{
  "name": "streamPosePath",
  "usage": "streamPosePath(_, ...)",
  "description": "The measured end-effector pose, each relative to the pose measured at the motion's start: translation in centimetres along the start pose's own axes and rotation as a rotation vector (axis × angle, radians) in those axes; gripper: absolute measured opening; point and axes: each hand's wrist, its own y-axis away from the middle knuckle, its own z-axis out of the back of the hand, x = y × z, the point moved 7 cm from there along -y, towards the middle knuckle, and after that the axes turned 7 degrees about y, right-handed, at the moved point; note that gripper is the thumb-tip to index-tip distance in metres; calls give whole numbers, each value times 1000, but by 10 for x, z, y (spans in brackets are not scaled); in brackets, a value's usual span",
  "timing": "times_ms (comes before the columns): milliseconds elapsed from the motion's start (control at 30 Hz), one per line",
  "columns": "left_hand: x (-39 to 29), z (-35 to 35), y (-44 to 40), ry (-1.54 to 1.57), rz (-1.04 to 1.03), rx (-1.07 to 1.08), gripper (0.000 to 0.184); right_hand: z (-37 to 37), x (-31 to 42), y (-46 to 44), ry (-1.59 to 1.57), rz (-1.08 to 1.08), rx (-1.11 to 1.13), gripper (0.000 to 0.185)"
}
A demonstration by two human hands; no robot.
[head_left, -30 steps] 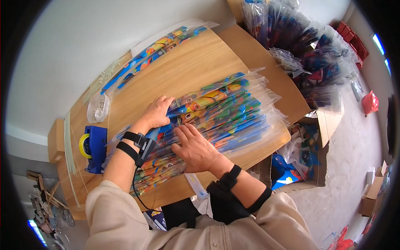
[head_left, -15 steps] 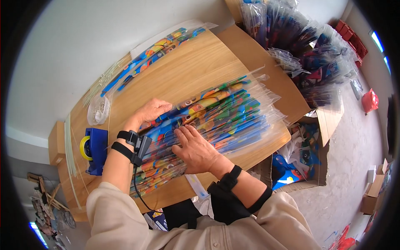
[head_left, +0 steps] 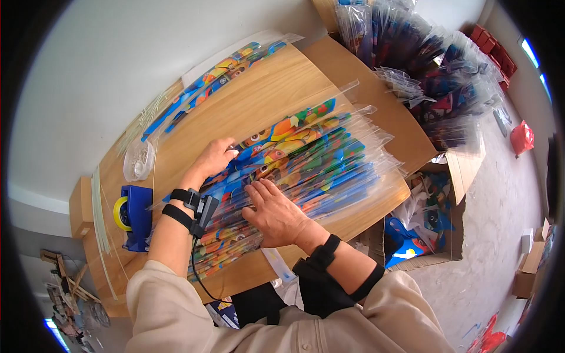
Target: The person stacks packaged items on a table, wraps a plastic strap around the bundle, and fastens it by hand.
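Observation:
Several long, colourful printed packs in clear plastic sleeves point(head_left: 329, 159) lie side by side on the wooden table point(head_left: 288, 76). My left hand point(head_left: 215, 159) is at the upper left edge of this pile, its fingers curled around the end of the topmost pack point(head_left: 294, 122). Lower down, my right hand point(head_left: 273, 212) rests flat on the middle of the pile, palm down, fingers extended and the thumb a little apart. The packs under the right hand are partly hidden.
Two more printed packs point(head_left: 206, 82) lie along the table's far edge. At the left are a plastic tub point(head_left: 139, 160), a blue tape dispenser point(head_left: 138, 217) and thin pale strips point(head_left: 98, 217). Cardboard boxes point(head_left: 456, 235) and many sleeved packs point(head_left: 441, 76) stand at the right.
The topmost pack has shifted up and left, apart from the others, with my left hand at its end. My right hand has stayed in place on the pile.

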Motion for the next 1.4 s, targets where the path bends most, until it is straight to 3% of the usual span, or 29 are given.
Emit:
streamPosePath(33,7,-3,-2,-1,0,0,31,-1,0,0,0,0,-1,54)
streamPosePath(100,12,8,-4,-128,-52,-218,37,0,0,1,-23,-5,-68,52)
streamPosePath(200,16,10,-4,-273,-94,-285,49,1,0,1,-23,-4,-56,53)
streamPosePath(300,-22,4,9,-503,-182,-232,56,0,0,0,-12,-8,-9,53)
streamPosePath(400,-10,-10,5,-555,-152,-172,56,0,0,0,-13,-10,-12,53)
streamPosePath(433,-7,-11,1,-554,-151,-172,56,0,-1,0,-13,-10,-11,53)
streamPosePath(500,-9,-8,-6,-551,-242,-205,37,0,-1,0,-15,-5,-19,53)
streamPosePath(700,-10,15,1,-384,-251,-327,33,0,0,1,-13,-5,-39,54)
streamPosePath(733,-15,19,7,-386,-249,-325,33,0,0,1,-16,-6,-40,54)
streamPosePath(800,-5,9,15,-335,-28,-46,37,1,0,1,-17,-4,-45,53)
streamPosePath(833,-2,4,21,-337,-28,-46,37,1,0,1,-18,-4,-47,53)
streamPosePath(900,-13,-11,35,-364,-237,-71,48,1,0,1,1,-3,-33,52)
streamPosePath(933,-10,-17,37,-395,-160,-18,60,1,0,0,2,-3,-34,52)
streamPosePath(1067,-18,-25,31,-437,-102,54,64,-1,0,1,-7,-10,-28,52)
streamPosePath(1167,-23,-24,21,-486,-141,36,58,0,1,0,-7,-7,-33,53)
streamPosePath(1233,-22,-21,14,-476,-181,-46,38,0,1,0,-6,-3,-24,53)
streamPosePath(1400,-30,-2,19,-347,-241,-149,30,-4,1,1,5,-5,-28,55)
